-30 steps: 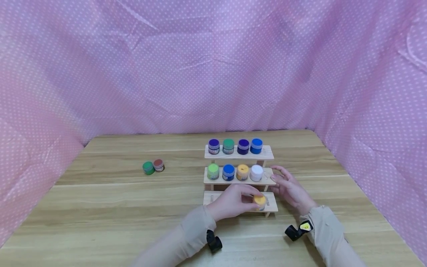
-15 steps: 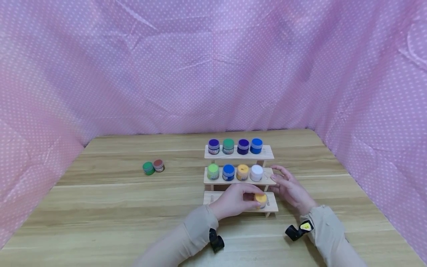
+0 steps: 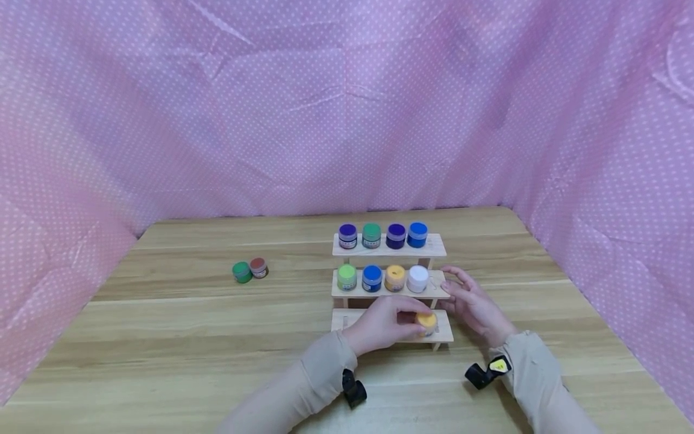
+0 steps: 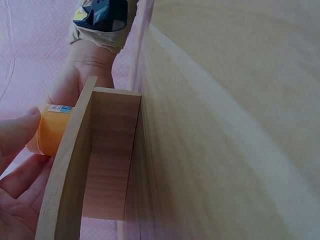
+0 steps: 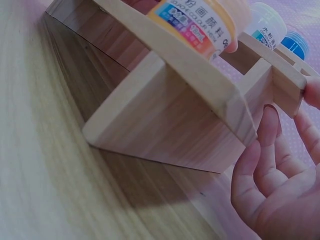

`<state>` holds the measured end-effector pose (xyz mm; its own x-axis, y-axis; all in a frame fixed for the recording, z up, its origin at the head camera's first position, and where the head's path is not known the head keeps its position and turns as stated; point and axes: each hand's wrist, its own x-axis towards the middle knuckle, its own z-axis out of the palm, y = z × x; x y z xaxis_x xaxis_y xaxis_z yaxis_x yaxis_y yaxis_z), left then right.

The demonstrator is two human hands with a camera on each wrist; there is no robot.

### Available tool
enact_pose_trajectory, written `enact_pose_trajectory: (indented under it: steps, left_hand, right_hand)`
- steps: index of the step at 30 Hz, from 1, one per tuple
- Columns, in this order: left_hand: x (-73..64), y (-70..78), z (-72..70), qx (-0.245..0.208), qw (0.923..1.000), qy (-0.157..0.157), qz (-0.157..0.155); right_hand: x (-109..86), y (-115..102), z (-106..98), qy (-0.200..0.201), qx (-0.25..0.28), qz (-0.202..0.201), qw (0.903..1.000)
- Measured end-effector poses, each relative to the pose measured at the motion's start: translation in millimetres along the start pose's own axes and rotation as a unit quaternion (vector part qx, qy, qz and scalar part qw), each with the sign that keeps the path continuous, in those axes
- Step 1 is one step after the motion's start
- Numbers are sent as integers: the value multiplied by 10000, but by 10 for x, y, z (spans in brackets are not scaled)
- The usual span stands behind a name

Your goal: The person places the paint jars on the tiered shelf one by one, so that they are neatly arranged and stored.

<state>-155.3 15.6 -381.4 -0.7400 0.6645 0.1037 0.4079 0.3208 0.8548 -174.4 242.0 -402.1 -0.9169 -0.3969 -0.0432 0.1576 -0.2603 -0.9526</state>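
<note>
My left hand point(image 3: 379, 325) pinches a yellow-orange paint jar point(image 3: 426, 324) between thumb and fingers, near the right end of the lowest step of a three-tier wooden rack point(image 3: 351, 317). The jar point(image 4: 55, 129) stands upright on the board; in the left wrist view, that board hides part of the hand. My right hand point(image 3: 479, 308) holds the right end of the middle tier. In the right wrist view, its thumb is against that tier's end, while curled fingers point(image 5: 247, 167) touch the wood lower down. The jar's printed label point(image 5: 192, 25) faces the right wrist camera.
On the middle tier stand light green point(image 3: 347, 278), blue point(image 3: 372, 278), orange point(image 3: 394, 278) and white point(image 3: 417, 279) jars. The top tier carries purple, green and blue jars. A green jar point(image 3: 241, 272) and a brown-lidded jar point(image 3: 258, 267) sit on the table at left. Pink dotted cloth point(image 3: 347, 120) hangs behind.
My left hand has shifted the yellow-orange jar slightly right along the lowest step. The right hand stays at the rack's right side. The head view has tilted a little.
</note>
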Motion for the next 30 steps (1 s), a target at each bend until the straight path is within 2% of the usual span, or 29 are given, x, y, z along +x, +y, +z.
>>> enact_pose_trajectory:
  steps: [15,26,30]
  left_hand:
    - [21,23,11,123,9999,-67,-71]
    - [-30,99,-58,293,9995,104,-88]
    - [-73,150,-124,23,9996,180,-236]
  right_hand:
    - [4,-7,-1,-50,60,-51,10000]
    - [10,-14,1,-66,123,-55,9999]
    - [0,-10,1,-56,149,-37,9999]
